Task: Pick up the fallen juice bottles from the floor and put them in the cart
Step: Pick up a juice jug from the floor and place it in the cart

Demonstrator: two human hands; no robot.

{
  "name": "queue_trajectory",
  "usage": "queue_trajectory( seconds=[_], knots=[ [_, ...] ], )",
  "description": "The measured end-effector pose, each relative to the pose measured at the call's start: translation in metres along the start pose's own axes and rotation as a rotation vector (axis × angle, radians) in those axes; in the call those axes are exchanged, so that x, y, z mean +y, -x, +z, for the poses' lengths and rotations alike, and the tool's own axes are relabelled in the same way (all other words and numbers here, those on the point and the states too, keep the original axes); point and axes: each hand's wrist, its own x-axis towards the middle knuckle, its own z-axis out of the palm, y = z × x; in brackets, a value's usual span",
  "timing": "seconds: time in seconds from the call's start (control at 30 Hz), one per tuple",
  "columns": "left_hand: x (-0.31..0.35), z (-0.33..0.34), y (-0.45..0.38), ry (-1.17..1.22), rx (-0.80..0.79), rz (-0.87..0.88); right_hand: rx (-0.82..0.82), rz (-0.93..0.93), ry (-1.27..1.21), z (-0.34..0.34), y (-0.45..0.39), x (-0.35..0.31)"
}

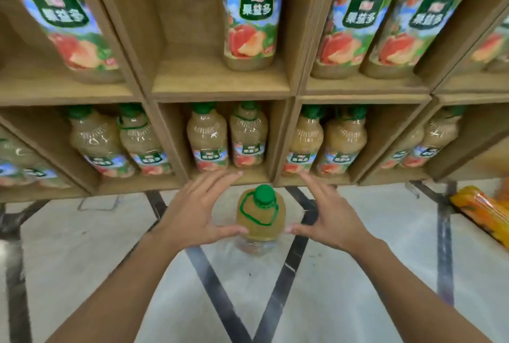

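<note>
A juice bottle (259,218) with a green cap and green carry loop stands upright on the pale floor in front of the shelves, seen from above. My left hand (198,210) is spread open on its left side, thumb tip at the bottle's shoulder. My right hand (327,213) is spread open on its right side, thumb tip close to the bottle. Neither hand is closed around it. No cart is in view.
Wooden shelves (220,92) filled with several matching juice bottles rise right behind the bottle. An orange package (484,213) lies on the floor at the right. The floor (358,273) is pale with dark stripes.
</note>
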Motion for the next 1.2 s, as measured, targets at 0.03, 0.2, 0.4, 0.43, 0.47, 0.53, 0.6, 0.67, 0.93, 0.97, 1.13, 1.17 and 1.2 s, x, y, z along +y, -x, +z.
queue_trajectory(
  seconds=[0.03,0.2,0.4,0.43,0.47,0.53,0.6,0.67,0.93,0.97,1.13,1.17,1.2],
  knots=[
    [-0.015,0.026,-0.002,0.011,-0.088,-0.028,-0.065,0.012,-0.013,0.023,-0.007,0.015],
    [-0.048,0.13,-0.012,0.551,-0.272,-0.166,-0.234,0.016,-0.293,0.113,-0.025,0.058],
    [-0.05,0.17,-0.02,0.758,-0.149,-0.181,-0.12,0.006,-0.563,0.15,-0.042,0.069],
    [-0.047,0.167,-0.02,0.775,-0.141,-0.182,-0.109,0.013,-0.571,0.149,-0.04,0.068],
    [-0.042,0.161,-0.02,0.786,-0.139,-0.178,-0.098,0.019,-0.572,0.144,-0.037,0.066],
    [-0.03,0.145,-0.022,0.793,-0.165,-0.174,-0.071,0.019,-0.568,0.126,-0.028,0.056],
    [-0.011,0.118,-0.022,0.818,-0.19,-0.19,-0.061,0.031,-0.592,0.093,-0.014,0.038],
    [0.021,0.079,-0.024,0.797,-0.203,-0.201,-0.054,0.043,-0.61,0.046,0.005,0.015],
    [0.221,-0.15,-0.042,0.761,-0.395,-0.064,0.083,0.179,-0.632,-0.221,0.148,-0.111],
    [0.254,-0.185,-0.044,0.782,-0.427,-0.034,0.115,0.222,-0.634,-0.258,0.173,-0.13],
    [0.415,-0.345,-0.042,0.745,-0.583,0.196,0.3,0.397,-0.624,-0.422,0.311,-0.227],
    [0.444,-0.369,-0.042,0.737,-0.583,0.273,0.342,0.437,-0.618,-0.447,0.339,-0.244],
    [0.474,-0.39,-0.043,0.717,-0.597,0.34,0.391,0.477,-0.61,-0.471,0.366,-0.26]
  ],
)
